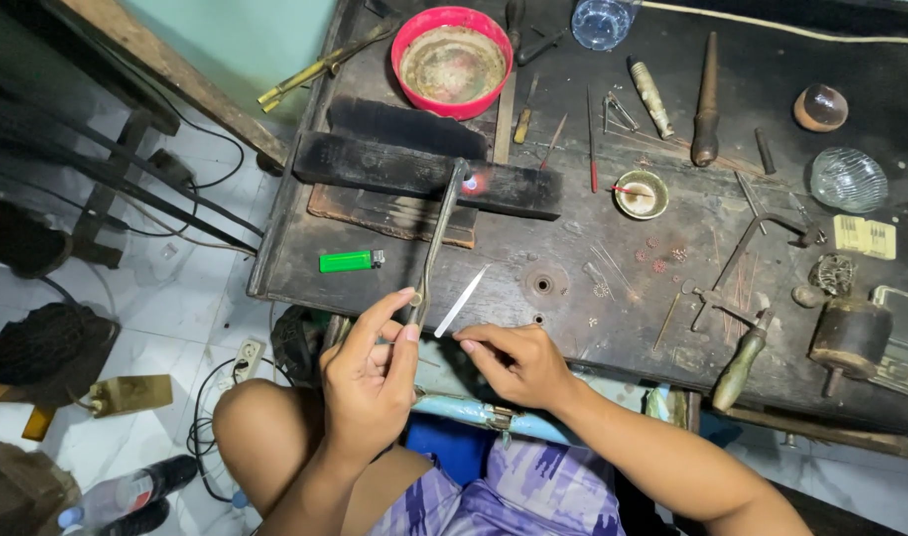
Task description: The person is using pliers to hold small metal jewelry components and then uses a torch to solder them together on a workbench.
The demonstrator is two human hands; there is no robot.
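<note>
From the head camera, both forearms rise from the bottom edge toward the near rim of the dark workbench [305, 268]. The left hand [370, 372] is turned palm toward the camera, wrist bent back, fingers curled; thumb and forefinger pinch the near end of a long metal torch pipe [436, 238]. The pipe runs up and away from that hand, slightly rightward, and its far tip lies against a charred black block [375, 167], where a small orange-blue flame glow [473, 183] shows just right of the tip.

The right hand [518, 362] lies knuckles up, forearm coming in diagonally from the lower right. Its fingertips are closed on the lower end of slim metal tweezers [462, 300], which slant up and right from the fingers, between the two hands and just right of the pipe, not touching it.

Left of the left hand's pipe, on the bench, lies a green lighter [350, 261]. Beyond the block stands a red bowl [452, 62]. Well right of the right hand sit a small round dish [641, 194], scattered tiny copper ornaments [660, 260], a green-handled tool [740, 365] and a ribbed glass dome [848, 179].
</note>
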